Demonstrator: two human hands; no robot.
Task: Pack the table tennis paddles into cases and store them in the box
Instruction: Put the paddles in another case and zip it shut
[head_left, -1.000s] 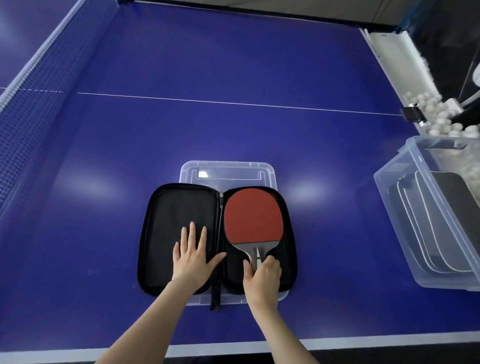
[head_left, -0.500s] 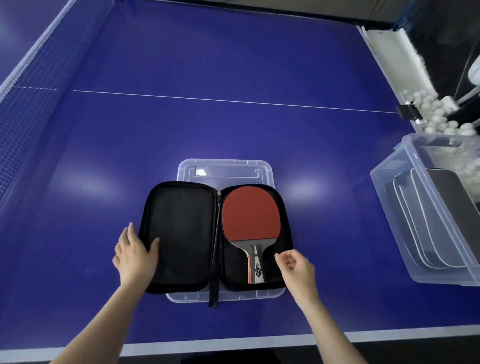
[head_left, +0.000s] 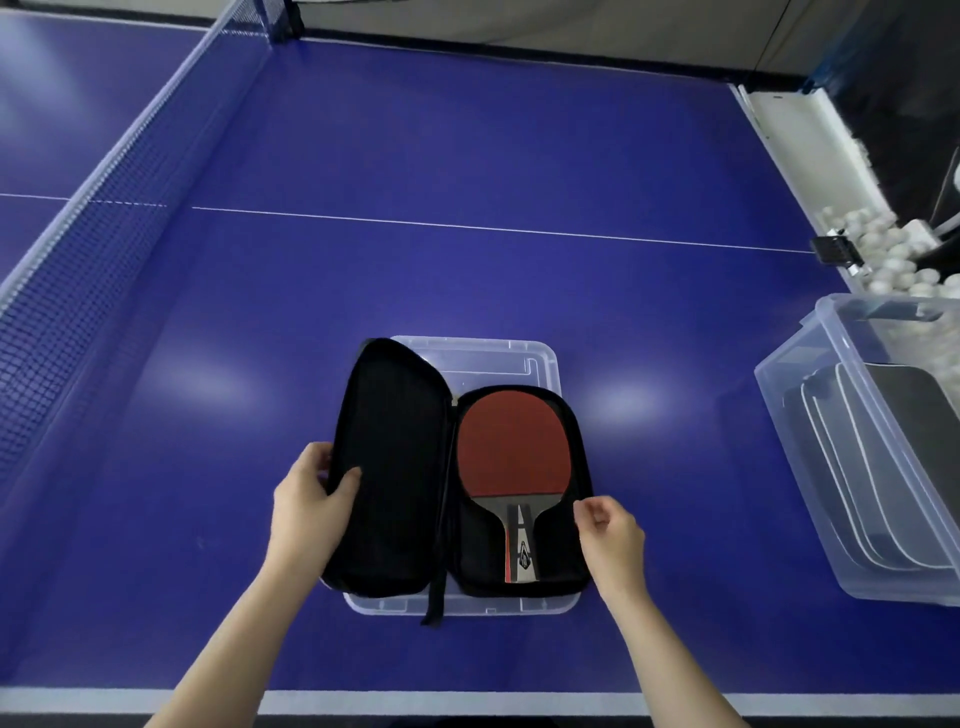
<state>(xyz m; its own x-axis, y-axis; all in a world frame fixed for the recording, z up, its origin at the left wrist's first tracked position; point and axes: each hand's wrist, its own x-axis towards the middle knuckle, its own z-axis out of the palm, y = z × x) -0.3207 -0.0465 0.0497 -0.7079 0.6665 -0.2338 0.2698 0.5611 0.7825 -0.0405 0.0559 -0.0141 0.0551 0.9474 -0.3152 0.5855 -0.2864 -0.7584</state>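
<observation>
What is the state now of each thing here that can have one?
Black zip-up fabric case: open, left half raised.
Red-faced wooden paddle: lying in case's right half.
Clear plastic lid: flat under the case.
Clear plastic box: uncovered, holding grey cases.
Left hand: holds raised half's edge.
Right hand: fingers curled at case's right edge; contact unclear.

Bright, even light leaves soft glare patches on the blue table (head_left: 467, 156); wide-angle edges bow.

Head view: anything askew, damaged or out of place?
Nothing stands out. The paddle lies in the right half of the open case, which rests on a clear lid; the left hand grips its raised left half.
</observation>
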